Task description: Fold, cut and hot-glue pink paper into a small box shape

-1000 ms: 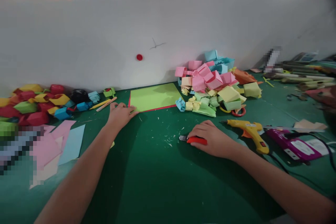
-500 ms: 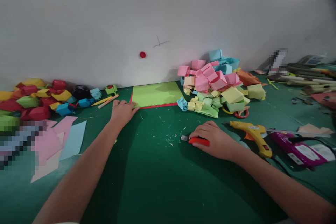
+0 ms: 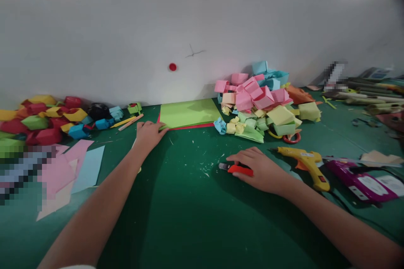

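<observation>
My left hand (image 3: 149, 138) reaches to the near left corner of a light green paper sheet (image 3: 191, 113), its fingertips closed on that corner. A red sheet (image 3: 198, 126) shows as a thin edge beneath the green one. On the table to the right, my right hand (image 3: 260, 170) is around a red-handled utility knife (image 3: 240, 170), its metal tip pointing left. The knife lies low at the green tabletop, among small paper scraps (image 3: 205, 169). My right fingers arch over the handle, with the thumb along its near side.
Folded paper pieces (image 3: 252, 94) are heaped at the back right, with more coloured ones (image 3: 47, 119) at the left. Near my right forearm lie a yellow glue gun (image 3: 304, 159) and a purple box (image 3: 362, 180). Pink paper (image 3: 59, 172) lies left. A white panel (image 3: 126, 46) stands behind.
My right index finger has risen slightly off the knife, and the knife stays in about the same place. At my left fingertips the green sheet's corner looks slightly lifted.
</observation>
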{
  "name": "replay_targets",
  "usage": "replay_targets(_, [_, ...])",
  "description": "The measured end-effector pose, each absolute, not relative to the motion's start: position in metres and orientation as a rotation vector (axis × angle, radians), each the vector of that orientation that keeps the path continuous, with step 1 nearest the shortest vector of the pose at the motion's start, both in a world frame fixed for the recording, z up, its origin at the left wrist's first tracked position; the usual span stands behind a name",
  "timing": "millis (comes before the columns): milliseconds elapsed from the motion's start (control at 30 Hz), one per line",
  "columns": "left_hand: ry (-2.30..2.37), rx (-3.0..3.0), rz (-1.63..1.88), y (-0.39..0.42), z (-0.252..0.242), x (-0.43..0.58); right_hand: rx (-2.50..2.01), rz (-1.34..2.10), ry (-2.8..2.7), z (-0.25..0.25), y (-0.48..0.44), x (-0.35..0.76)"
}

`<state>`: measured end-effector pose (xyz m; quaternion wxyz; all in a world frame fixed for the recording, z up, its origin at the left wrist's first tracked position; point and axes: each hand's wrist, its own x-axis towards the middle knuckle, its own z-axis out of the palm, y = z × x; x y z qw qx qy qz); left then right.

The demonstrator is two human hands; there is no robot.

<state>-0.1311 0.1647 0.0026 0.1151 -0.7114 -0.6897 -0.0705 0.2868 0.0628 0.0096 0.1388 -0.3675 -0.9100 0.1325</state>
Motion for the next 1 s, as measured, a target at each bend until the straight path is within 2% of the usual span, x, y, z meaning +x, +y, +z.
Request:
replay_targets(467, [-2.032,-2.104,-0.396,0.159,0.035,-0.133,-1.135,0.386,-2.574,0.006,0.064,0.289])
replay_targets(800, [-1.988,-2.246,-0.019,0.162,0.016,-0.129,-1.137,0.412,-2.59,0.005,0.067,0.289])
replay_targets(1000, [-1.998,-2.29,0.079,0.16,0.034,-0.13,-1.153,0.436,-2.594,0.003,0.069,0.289])
